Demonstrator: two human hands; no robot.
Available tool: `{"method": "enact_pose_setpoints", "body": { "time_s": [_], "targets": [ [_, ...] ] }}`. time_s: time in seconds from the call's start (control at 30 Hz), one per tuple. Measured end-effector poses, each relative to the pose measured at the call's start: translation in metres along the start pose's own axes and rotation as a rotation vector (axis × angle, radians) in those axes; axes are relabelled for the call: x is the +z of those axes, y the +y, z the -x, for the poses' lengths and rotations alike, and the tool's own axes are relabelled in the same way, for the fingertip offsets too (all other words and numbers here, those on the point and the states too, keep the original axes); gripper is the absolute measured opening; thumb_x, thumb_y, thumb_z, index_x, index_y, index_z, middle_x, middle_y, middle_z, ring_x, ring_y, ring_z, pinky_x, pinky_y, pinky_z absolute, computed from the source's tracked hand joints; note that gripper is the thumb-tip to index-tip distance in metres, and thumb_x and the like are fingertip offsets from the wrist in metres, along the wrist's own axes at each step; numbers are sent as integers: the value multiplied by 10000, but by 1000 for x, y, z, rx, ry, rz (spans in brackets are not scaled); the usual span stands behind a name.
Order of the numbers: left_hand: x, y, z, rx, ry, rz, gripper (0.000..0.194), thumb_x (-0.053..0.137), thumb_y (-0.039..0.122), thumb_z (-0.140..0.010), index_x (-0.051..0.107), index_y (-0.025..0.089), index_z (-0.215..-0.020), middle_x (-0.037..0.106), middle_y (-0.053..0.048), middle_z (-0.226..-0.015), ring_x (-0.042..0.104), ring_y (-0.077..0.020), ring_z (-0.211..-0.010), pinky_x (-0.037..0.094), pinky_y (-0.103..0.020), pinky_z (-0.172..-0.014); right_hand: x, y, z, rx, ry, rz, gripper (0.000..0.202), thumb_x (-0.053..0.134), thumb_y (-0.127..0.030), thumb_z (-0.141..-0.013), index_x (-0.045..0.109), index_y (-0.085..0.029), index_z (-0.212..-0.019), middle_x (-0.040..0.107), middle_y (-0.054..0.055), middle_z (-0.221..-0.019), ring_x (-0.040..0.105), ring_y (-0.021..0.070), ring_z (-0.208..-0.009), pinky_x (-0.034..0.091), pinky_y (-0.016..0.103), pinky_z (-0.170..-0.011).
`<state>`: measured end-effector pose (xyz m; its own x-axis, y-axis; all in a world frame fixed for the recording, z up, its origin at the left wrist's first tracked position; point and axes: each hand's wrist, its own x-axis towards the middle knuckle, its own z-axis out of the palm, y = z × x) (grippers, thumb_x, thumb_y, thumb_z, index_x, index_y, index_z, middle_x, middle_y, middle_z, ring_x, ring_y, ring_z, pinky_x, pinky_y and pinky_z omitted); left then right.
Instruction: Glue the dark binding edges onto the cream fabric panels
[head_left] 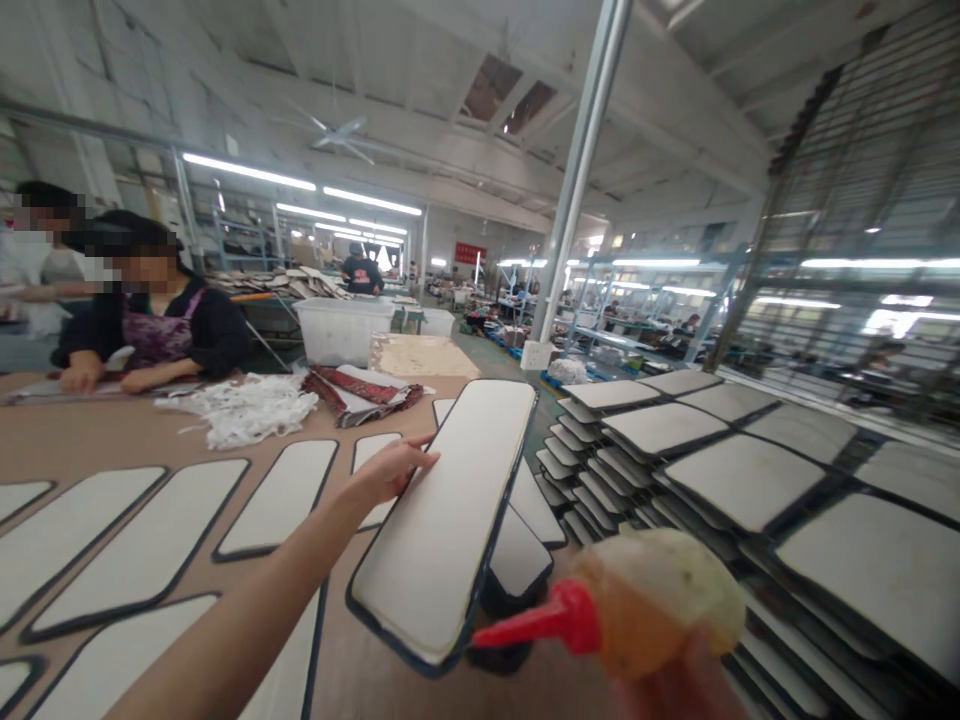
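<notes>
Fluorescent-lit workshop space spreads behind a brown table (262, 425), with a metal pole (577, 180) rising beyond the held panel. Largest nearby, stacked panels (720, 460) with dark edges fill the area right of the held panel (457, 500), a long white piece with a dark rim. Flat panels (135, 540) lie left of it; white strips (240, 408) sit farther back, beside a seated person (169, 310). Left hand (394, 468) grips its left edge. Right hand (682, 680), blurred, grasps a red-nozzled bottle (652, 595), tip near its lower right edge.
</notes>
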<state>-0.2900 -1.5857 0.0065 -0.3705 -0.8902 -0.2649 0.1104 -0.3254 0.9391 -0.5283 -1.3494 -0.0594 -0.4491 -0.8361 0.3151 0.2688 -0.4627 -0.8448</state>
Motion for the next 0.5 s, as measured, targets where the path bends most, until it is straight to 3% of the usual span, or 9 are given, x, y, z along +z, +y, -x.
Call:
{"method": "enact_pose_setpoints", "body": {
  "time_s": [0.13,0.27,0.37,0.5],
  "targets": [
    [-10,-10,9,138,14,-83,804,769,159,-584,487,146,-1336,738,-84,-994,688,-263,-902,555,-298,-718,20,-29,-35,82,251,-397,318,614,-499,-809,701,-306,-1046,707,46,-1109,659,268,-1018,540,434,-879],
    [-18,-22,20,164,-7,-187,672,754,229,-585,597,207,-1238,717,-60,-1091,653,-306,-1007,526,-361,-826,20,-60,-50,-1,468,-415,351,684,-475,-739,704,-268,-1023,716,47,-1084,664,244,-988,537,377,-863],
    [-9,-24,36,138,-33,-210,568,763,262,-534,691,240,-1097,736,-41,-1037,653,-331,-996,505,-393,-877,9,-81,-56,-152,458,-332,370,710,-447,-718,683,-302,-1058,718,26,-1070,651,251,-999,470,432,-956],
    [5,-12,56,70,-89,-303,501,793,298,-451,749,298,-950,734,-9,-1043,590,-361,-1110,453,-403,-969,-8,-106,-71,-300,345,-226,427,764,-392,-659,674,-316,-1070,715,39,-1069,634,283,-1020,419,499,-994]
  ]
}}
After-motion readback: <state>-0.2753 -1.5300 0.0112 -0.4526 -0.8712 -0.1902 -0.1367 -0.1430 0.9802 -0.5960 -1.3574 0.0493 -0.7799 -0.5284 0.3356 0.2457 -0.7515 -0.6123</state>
